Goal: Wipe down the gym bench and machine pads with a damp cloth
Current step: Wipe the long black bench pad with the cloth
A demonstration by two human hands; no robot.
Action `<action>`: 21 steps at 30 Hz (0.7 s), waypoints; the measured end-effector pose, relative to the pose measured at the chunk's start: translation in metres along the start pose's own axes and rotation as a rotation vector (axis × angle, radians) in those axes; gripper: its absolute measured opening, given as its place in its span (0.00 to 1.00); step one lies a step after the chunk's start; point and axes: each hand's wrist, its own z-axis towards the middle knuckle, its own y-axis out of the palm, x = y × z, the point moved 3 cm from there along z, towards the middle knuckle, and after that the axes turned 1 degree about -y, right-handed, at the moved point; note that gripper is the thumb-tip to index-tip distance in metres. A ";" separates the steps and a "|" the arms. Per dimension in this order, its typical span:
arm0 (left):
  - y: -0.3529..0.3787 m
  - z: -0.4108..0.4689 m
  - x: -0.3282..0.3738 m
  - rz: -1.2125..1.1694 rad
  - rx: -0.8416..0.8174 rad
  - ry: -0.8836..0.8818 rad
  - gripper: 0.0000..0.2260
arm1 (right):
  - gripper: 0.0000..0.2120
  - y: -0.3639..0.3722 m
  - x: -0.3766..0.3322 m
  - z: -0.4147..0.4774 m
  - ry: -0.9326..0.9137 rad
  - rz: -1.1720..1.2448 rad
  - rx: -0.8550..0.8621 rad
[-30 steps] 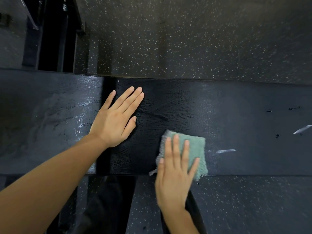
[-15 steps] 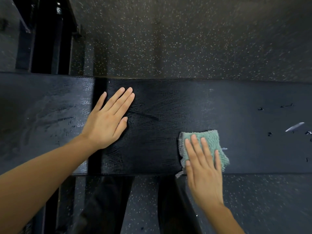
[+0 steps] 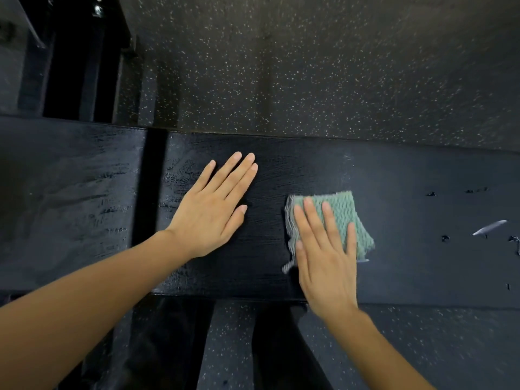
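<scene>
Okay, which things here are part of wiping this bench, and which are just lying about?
Job in hand:
green cloth
right hand, pressing the cloth flat
left hand, flat on the black bench pad

Just there:
speckled floor
dark metal frame, top left

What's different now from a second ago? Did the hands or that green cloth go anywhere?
The right hand slid the green cloth rightward along the bench pad, then away from its near edge toward the middle. The left hand shifted right too, off the gap between pads onto the same pad. Nothing was grasped or released: both hands stay flat, the right pressing the cloth.
</scene>
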 end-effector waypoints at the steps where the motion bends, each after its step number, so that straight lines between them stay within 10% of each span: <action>1: 0.000 0.002 0.002 -0.005 0.001 -0.001 0.27 | 0.26 -0.002 0.003 0.014 0.014 0.007 0.005; 9: -0.001 0.014 0.012 -0.004 0.000 0.036 0.27 | 0.26 -0.014 0.013 0.082 0.040 0.057 0.042; 21: 0.003 0.023 0.030 -0.027 0.025 -0.042 0.27 | 0.24 0.002 0.014 -0.052 -0.034 -0.017 -0.028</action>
